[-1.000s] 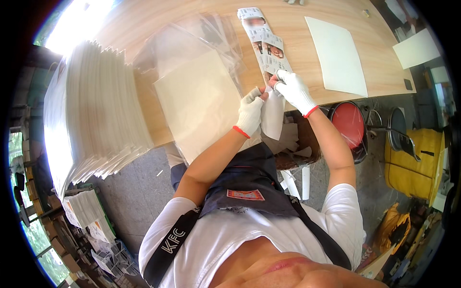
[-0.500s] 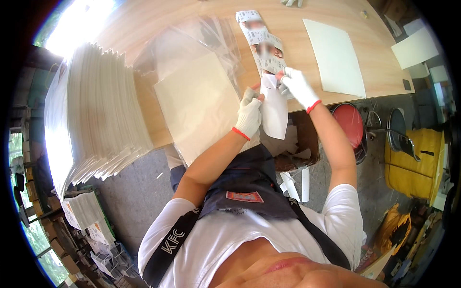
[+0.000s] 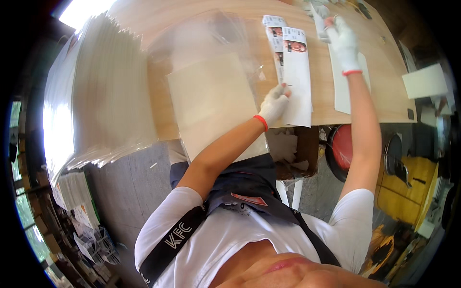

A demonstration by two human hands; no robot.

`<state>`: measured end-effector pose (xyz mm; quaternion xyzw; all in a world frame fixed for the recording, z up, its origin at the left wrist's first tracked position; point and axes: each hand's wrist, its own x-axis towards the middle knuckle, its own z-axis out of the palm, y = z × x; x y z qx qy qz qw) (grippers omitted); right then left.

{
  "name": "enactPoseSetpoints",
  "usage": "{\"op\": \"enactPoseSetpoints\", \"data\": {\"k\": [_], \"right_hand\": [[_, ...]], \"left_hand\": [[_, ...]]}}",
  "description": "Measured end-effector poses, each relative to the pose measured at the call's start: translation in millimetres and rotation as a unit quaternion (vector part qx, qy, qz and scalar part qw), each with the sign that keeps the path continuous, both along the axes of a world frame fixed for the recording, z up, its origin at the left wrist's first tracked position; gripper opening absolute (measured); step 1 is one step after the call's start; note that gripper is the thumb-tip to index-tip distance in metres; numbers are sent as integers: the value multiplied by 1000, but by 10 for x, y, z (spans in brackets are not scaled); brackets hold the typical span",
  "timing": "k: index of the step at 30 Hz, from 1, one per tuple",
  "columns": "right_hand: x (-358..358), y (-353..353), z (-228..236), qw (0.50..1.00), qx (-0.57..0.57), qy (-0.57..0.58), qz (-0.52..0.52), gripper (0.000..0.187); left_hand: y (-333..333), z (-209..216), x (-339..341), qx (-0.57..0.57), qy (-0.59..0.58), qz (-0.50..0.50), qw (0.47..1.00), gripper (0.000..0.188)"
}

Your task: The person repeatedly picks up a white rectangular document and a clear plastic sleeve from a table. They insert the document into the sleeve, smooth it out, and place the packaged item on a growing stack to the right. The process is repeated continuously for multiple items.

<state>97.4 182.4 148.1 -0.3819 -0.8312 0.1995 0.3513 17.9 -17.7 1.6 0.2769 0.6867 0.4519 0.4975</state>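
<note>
Near the front edge of the table my left hand (image 3: 273, 104), in a white knitted glove with a red cuff, is closed with its fingertips at the left edge of a printed paper strip (image 3: 297, 79). That strip is long and white, with a portrait picture near its far end. A second printed strip (image 3: 274, 32) shows beneath it on the left. My right hand (image 3: 343, 42), gloved alike, reaches far over the table, its fingers blurred. Beside those fingers is a smeared pale thing (image 3: 321, 24) I cannot make out. White card sheets (image 3: 342, 91) lie under my right wrist.
A cream sheet (image 3: 211, 96) lies with clear plastic sleeves (image 3: 206, 36) left of the strips. A tall stack of sleeved sheets (image 3: 113, 91) fills the table's left side. Below the front edge are a brown box (image 3: 307, 149) with paper in it and a red stool (image 3: 342, 146).
My right hand has moved from the strip to the far right of the table. The strip, curled up off the edge before, now lies flatter. My left hand stays at its left edge.
</note>
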Motion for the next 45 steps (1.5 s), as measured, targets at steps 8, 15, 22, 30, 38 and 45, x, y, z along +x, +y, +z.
{"op": "enactPoseSetpoints", "data": {"k": [8, 15, 22, 30, 38, 45], "right_hand": [[-897, -942, -1163, 967, 67, 32, 242, 11], [-1205, -962, -1736, 949, 64, -52, 303, 12], [-1146, -902, -1875, 939, 98, -127, 304, 10], [-1013, -938, -1541, 891, 226, -124, 373, 20], [-1884, -1717, -1593, 950, -113, -80, 280, 35], [-1312, -1222, -1889, 983, -119, 66, 123, 37]], "left_hand": [[-943, -33, -637, 364, 278, -116, 881, 34], [-1294, 185, -1303, 345, 417, -116, 833, 36], [-803, 89, -1757, 142, 587, -85, 793, 50], [-716, -373, -1946, -30, 598, -117, 792, 68], [-685, -907, -2145, 55, 469, -108, 875, 70], [-809, -217, -1950, 34, 574, -97, 812, 64]]}}
